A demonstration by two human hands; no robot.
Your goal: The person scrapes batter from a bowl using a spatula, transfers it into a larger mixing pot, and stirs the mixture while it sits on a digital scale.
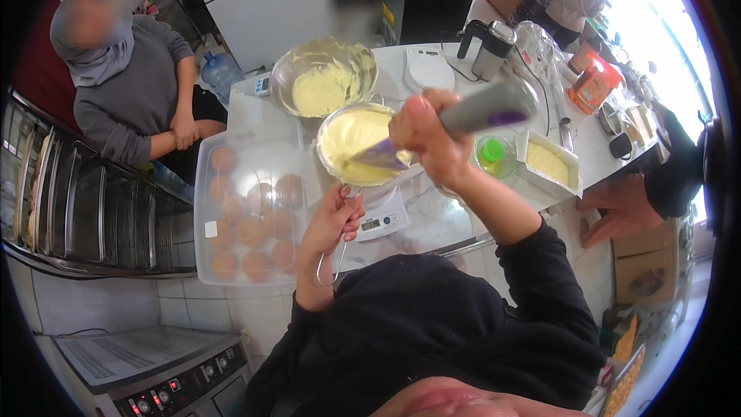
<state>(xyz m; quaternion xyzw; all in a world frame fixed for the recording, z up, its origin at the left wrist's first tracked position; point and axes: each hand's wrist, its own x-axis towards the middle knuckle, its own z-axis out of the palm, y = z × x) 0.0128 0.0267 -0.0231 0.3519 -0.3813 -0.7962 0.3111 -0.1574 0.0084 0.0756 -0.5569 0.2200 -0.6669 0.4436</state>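
My right hand [426, 137] grips the grey and purple handle of a spatula [471, 113], its purple blade dipping into pale yellow batter. The batter fills a small metal pan [356, 141] that rests on a white digital kitchen scale [382, 220]. My left hand [333, 220] holds the pan's wire handle, which reaches down toward me. Just behind the pan stands a large steel mixing bowl [323, 75] smeared with more of the same batter.
A clear lidded box of brown round cakes [245, 212] lies to the left. A white loaf mould with batter [549, 161], a green cup [494, 154], a second scale [429, 68] and a kettle [491, 46] stand right. One person sits at back left; another's hand [621, 212] rests at right.
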